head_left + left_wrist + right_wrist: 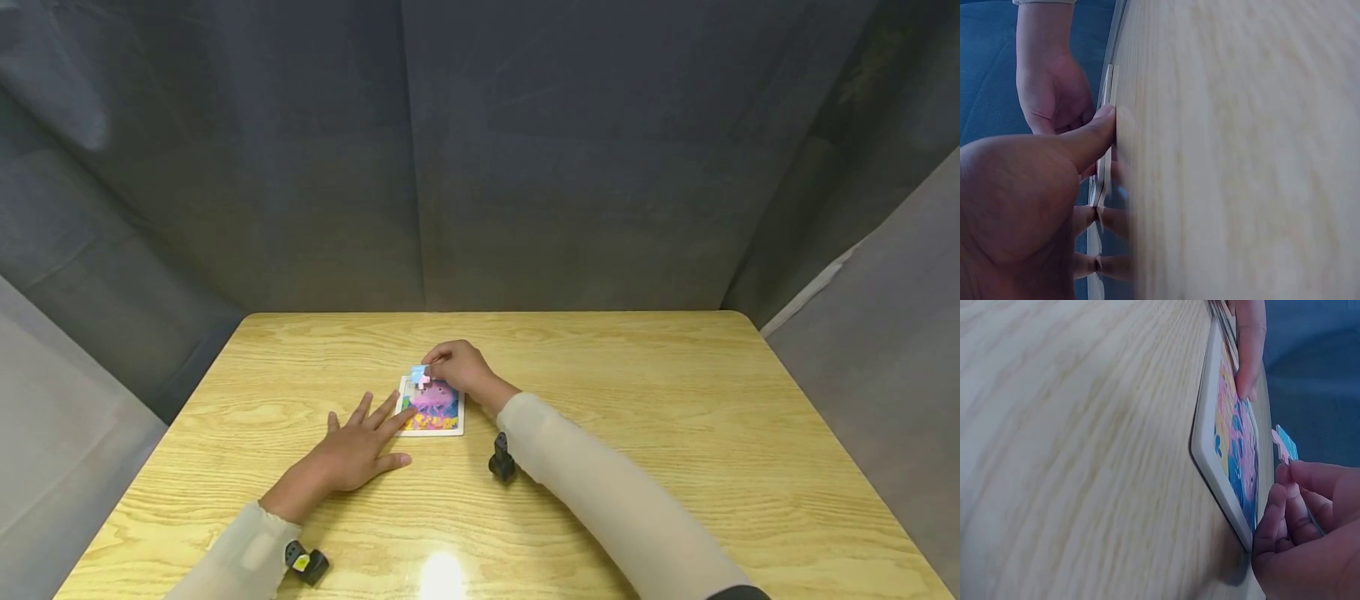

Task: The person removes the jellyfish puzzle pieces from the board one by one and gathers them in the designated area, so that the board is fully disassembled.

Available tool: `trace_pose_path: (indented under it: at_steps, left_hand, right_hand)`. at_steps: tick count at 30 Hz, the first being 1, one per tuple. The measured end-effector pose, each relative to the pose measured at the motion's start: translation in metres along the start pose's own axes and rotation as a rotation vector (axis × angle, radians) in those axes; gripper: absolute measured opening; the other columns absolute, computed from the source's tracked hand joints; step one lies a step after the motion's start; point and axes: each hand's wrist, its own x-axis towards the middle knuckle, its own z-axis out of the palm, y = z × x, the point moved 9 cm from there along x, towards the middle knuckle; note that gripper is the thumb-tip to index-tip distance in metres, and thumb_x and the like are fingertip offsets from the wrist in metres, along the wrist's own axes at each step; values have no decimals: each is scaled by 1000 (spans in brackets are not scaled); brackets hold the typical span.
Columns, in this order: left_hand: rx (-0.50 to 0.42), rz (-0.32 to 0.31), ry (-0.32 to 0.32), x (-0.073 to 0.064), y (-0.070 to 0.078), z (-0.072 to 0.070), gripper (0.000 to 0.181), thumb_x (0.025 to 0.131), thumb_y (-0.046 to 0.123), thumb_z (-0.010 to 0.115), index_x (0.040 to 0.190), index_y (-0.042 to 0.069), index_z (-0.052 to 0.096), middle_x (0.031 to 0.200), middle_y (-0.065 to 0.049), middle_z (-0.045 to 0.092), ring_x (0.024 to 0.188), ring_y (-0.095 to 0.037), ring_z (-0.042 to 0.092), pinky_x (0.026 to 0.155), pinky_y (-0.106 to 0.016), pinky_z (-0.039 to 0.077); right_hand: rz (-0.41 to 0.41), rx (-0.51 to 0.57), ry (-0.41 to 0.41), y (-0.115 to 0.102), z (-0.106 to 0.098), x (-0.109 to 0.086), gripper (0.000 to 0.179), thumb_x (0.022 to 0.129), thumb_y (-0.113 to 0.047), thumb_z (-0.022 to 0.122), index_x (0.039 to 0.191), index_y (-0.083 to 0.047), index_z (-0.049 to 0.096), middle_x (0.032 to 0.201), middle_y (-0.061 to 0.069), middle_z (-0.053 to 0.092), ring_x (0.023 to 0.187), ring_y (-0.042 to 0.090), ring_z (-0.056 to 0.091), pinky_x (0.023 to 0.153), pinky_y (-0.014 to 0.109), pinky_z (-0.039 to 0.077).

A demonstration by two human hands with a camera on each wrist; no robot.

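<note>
A small jigsaw puzzle [431, 432] in a white-rimmed tray lies flat on the table, its picture a pink sea creature over blue and yellow. Thumb and fingertips of my right hand [461, 367] pinch a light-blue and pink puzzle piece [418, 374] over the tray's upper left part. In the right wrist view that puzzle piece [1285, 442] is raised above the picture. My left hand [352, 454] is spread at the tray's left side, with one finger [1249, 362] lying on the picture. The left wrist view shows the left thumb [1094, 134] stretched out low beside the table top.
The wooden table [637, 375] extends widely around the tray. A dark curtain [570, 167] hangs behind its far edge, and paler grey cloth [885, 317] hangs at the sides. Small black cameras [502, 458] are worn at both wrists over light sleeves [615, 492].
</note>
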Motion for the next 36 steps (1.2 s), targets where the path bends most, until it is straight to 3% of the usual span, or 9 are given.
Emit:
trace_pose_path:
  at_steps: [24,32,36]
  left_hand:
    - [-20,-6,-9,0,2,-1,73,104,57,51,166,30,23,174,-9,8,156,-50,3,102,-90,8]
    - [-27,0,-3,1,2,0,73,103,57,52,166,31,23,174,-9,8,156,-50,3,101,-91,8]
    - [-21,2,-1,1,2,0,74,103,58,52,166,31,23,174,-8,7,156,-50,3,102,-90,7]
  right_hand:
    - [46,98,12,27,-33,-5,8,95,-9,74,102,-6,77,92,5,71,80,18,62,74,31,53]
    - [48,116,-3,36,-43,-9,11,96,-8,72,105,-3,76,98,8,73,92,23,69,82,34,57]
    - [54,98,1,40,-49,-12,11,96,-9,72,105,-4,77,97,7,73,89,22,68,78,33,56]
